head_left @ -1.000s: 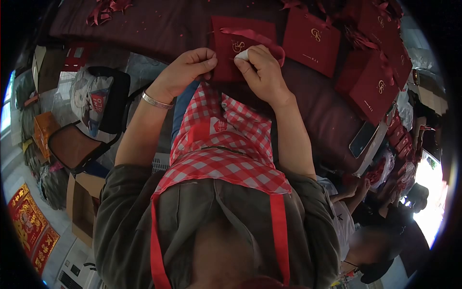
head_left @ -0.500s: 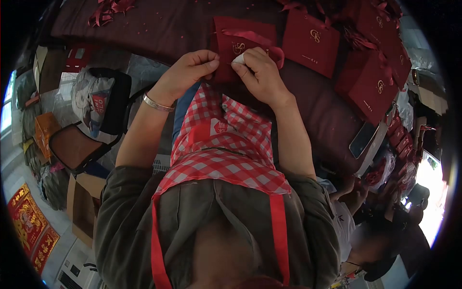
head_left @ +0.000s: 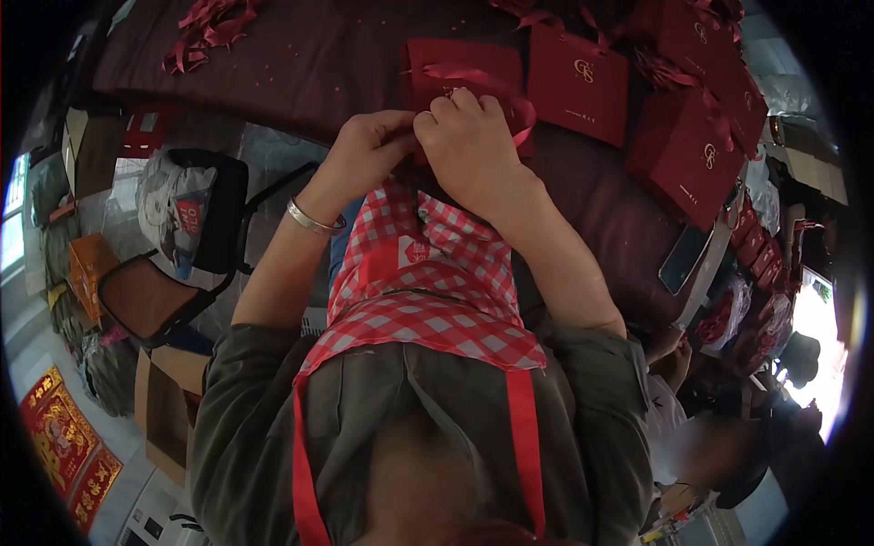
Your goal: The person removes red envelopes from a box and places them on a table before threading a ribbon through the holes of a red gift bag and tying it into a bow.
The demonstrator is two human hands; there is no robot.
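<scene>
A red paper bag (head_left: 464,56) with a ribbon handle (head_left: 523,114) lies on the dark red cloth (head_left: 319,55), partly covered by my hands. At its lower left edge my left hand (head_left: 369,155) has its thumb and fingers pinched together; what is between them is too small to make out. My right hand (head_left: 469,150) is curled over the front of the bag, its fingertips against those of the left. Whatever the right fingers grip is hidden beneath them. A second red bag (head_left: 578,82) with gold letters lies just to the right.
More red bags (head_left: 687,155) lie at the right, near a phone (head_left: 683,259). Loose red ribbons (head_left: 209,32) are at the upper left. A chair (head_left: 155,291) and an open cardboard box (head_left: 168,409) stand at the left. Another person (head_left: 710,450) is at the lower right.
My right hand has moved left and turned over, closing the gap to my left hand. The white piece seen at its fingers before is now out of sight.
</scene>
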